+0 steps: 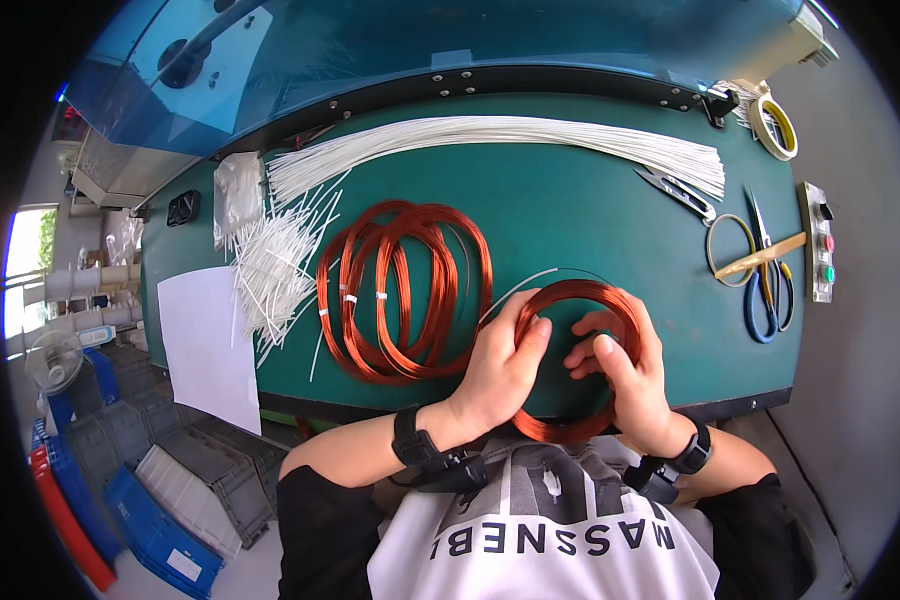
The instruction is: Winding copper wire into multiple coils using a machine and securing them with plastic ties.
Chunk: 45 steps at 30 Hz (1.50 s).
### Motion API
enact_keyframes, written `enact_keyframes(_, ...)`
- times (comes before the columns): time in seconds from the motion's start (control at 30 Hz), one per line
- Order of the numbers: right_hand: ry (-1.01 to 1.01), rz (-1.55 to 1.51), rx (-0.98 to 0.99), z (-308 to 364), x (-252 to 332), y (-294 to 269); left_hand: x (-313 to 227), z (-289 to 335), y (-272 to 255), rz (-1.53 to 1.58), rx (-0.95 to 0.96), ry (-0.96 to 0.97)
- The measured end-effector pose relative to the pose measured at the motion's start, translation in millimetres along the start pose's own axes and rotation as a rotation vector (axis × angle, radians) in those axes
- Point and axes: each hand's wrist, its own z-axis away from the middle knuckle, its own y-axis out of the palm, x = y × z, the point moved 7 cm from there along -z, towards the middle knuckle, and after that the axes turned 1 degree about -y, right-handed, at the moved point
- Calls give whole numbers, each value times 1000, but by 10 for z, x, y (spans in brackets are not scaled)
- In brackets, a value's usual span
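Observation:
In front of my body I hold a round coil of copper-coloured wire (562, 432) just over the table's near edge. My left hand (500, 365) is closed round its left side, with the thumb on top. My right hand (635, 375) grips its right side, and its fingers curl into the ring's opening. From the far side of the coil a thin loose wire end runs left into a slim white sleeve (522, 292) beside my left hand. To the left, several similar copper wire coils (386, 335) lie overlapping, with small white bands on them.
Cut white sleeves (275, 265) lie heaped beside a white paper sheet (208, 345). A bundle of long white sleeves (490, 130) stretches across the back. Scissors (765, 280), snips (678, 194), a tape roll (773, 127) and a button box (819, 245) are at the right.

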Motion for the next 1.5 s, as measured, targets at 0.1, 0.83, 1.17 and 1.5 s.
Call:
enact_keyframes(0.1, -10, 85, -108, -34, 6, 74, -38, 16, -14, 73, 34, -12)
enact_keyframes(0.83, -80, 101, -320, -124, 307, -277, -399, 544, 235, -752, -155, 806)
enact_keyframes(1.17, 255, -431, 247, -93, 531, 519, -122, 555, 93, -96, 172, 293)
enact_keyframes(1.5, 274, -487, 253, -146, 487, 537, -175, 561, 72, -46, 231, 275)
